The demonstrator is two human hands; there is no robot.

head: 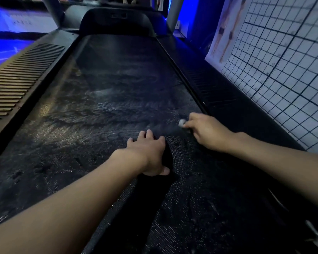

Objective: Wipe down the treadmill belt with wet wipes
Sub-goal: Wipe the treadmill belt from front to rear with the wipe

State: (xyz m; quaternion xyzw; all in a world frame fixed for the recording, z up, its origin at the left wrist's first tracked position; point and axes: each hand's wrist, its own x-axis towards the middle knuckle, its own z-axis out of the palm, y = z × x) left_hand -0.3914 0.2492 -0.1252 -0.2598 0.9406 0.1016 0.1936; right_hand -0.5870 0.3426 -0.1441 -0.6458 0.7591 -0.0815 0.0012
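Belt, which way?
Lengthwise, straight away from you. Your right hand pinches a small white wipe near its right edge; your left hand lies flat on it, fingers relaxed.

Dim scene, blue glow at top, wide-angle bending, slight motion blur.

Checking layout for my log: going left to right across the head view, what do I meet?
Slatted side rail, left hand, wet wipe, right hand pinching it, grid wall chart.
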